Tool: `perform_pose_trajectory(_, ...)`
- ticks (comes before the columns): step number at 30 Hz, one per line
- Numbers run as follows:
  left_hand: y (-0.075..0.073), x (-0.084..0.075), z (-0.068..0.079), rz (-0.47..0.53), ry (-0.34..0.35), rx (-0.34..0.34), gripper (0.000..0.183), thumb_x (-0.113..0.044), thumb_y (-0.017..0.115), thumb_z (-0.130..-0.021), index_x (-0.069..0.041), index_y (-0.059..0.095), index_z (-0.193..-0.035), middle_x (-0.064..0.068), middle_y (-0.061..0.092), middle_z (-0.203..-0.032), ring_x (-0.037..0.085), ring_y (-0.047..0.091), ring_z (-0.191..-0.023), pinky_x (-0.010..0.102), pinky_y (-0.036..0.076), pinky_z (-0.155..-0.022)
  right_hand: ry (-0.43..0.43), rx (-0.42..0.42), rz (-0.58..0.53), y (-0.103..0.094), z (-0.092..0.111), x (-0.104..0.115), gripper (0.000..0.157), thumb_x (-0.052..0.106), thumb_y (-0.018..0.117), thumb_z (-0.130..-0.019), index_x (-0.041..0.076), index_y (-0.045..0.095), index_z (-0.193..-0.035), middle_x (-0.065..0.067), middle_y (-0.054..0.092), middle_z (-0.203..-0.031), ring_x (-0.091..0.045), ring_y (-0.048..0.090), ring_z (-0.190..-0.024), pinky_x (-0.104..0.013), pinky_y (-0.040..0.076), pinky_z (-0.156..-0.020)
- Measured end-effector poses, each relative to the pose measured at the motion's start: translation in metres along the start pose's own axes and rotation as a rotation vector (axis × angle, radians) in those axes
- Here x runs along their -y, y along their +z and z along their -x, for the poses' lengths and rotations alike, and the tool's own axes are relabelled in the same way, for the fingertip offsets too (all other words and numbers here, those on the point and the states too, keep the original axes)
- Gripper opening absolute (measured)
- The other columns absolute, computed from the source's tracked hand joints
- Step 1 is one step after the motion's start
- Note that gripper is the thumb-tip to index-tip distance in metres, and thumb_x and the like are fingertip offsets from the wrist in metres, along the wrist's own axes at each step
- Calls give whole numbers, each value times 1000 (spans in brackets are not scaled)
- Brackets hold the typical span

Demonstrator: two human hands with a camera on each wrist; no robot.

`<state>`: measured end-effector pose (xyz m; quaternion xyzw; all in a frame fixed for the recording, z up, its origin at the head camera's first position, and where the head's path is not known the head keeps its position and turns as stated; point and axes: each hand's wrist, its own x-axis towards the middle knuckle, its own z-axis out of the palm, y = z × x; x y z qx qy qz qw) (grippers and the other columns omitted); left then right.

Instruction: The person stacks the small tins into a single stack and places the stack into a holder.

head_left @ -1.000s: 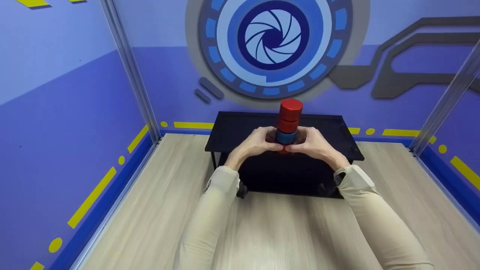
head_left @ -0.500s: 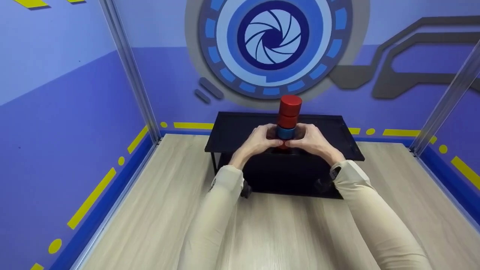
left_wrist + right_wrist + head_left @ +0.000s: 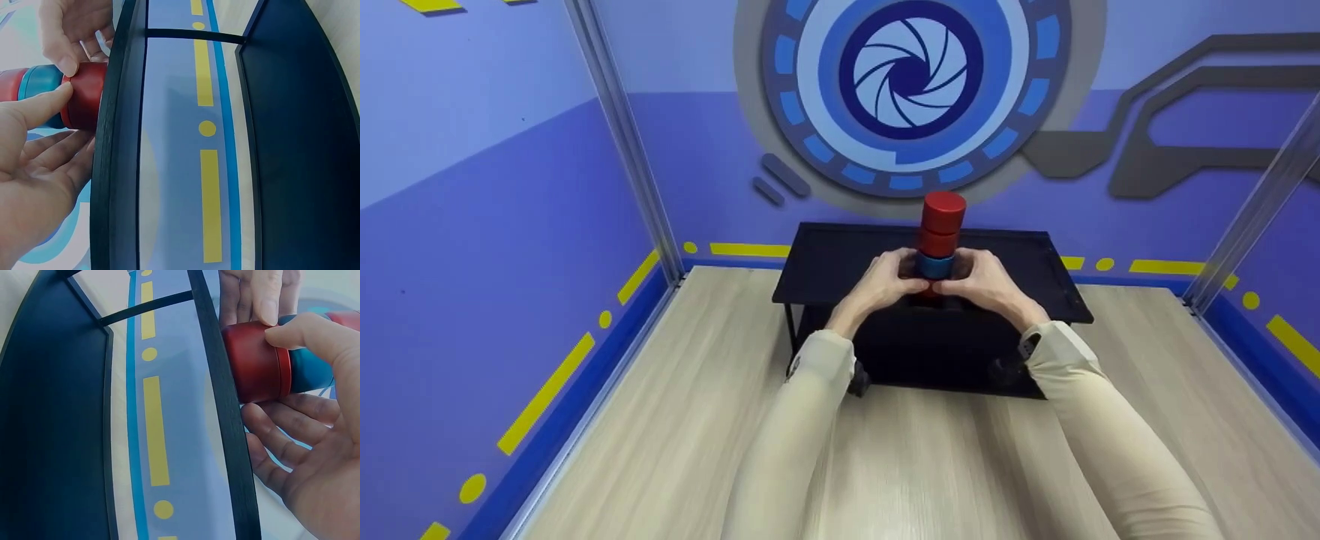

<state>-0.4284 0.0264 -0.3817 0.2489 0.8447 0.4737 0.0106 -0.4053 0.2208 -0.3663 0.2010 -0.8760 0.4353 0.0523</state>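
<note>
A stack of round tins stands at the front of a black two-tier shelf's top (image 3: 847, 259). From the bottom it runs red, blue, red, red; the top red tin (image 3: 943, 214) is the tallest. My left hand (image 3: 881, 281) and right hand (image 3: 986, 285) hold the lowest red tin from both sides, thumbs in front, fingers around the sides. In the left wrist view that lowest red tin (image 3: 87, 93) meets the shelf's edge, below the blue tin (image 3: 42, 84). The right wrist view shows my right thumb on the red tin (image 3: 256, 360), its fingers loosely bent beside it.
A raised rim (image 3: 885, 227) runs along the shelf's top. Below is the dark lower tier (image 3: 937, 352). The shelf stands on a wood-grain table (image 3: 930, 457), between a patterned back wall (image 3: 697, 165) and side walls with metal posts (image 3: 622, 135).
Both hands and the stack have shifted slightly up and back in the head view since one second ago, then stayed nearly still. The grip on the lowest tin looks the same.
</note>
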Motion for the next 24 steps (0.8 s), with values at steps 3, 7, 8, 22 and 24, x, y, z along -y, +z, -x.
perform_pose_trajectory(3, 1, 1, 0, -22, 0, -6, 54, -12, 69, -88, -3, 49, -138, 14, 62, -130, 21, 61, -119, 31, 49, -99, 1, -4, 1, 2, -7, -16, 52, 14, 78, -78, -1, 60, -125, -22, 70, -107, -17, 66, -85, -16, 48, -72)
perform_pose_trajectory(7, 2, 2, -1, -35, -7, 0, 54, -13, 69, -89, -3, 49, -138, 13, 62, -131, 21, 61, -119, 32, 49, -100, 12, -5, 14, 4, -10, -25, 52, 18, 78, -78, 2, 61, -124, -19, 71, -108, -19, 68, -89, -18, 49, -74)
perform_pose_trajectory(8, 3, 2, -1, -35, -8, 2, 54, -14, 68, -89, -3, 49, -138, 13, 62, -130, 21, 61, -119, 32, 49, -100, 15, -6, 20, 4, -10, -25, 51, 18, 78, -78, 2, 61, -124, -18, 71, -108, -20, 68, -90, -19, 50, -75)
perform_pose_trajectory(22, -1, 1, 2, -49, -41, 18, 56, -15, 67, -90, -4, 46, -140, 13, 63, -129, 21, 62, -117, 33, 49, -98, 47, 29, 80, 3, -9, -24, 56, 24, 78, -79, 1, 59, -125, -19, 70, -109, -23, 68, -90, -24, 51, -75)
perform_pose_trajectory(24, -3, -1, 3, -35, -48, 18, 56, -14, 67, -90, -4, 45, -141, 12, 62, -129, 21, 61, -117, 34, 49, -98, 51, 35, 89, 1, -7, -24, 57, 26, 78, -80, 0, 58, -127, -20, 69, -111, -26, 68, -93, -28, 53, -76)
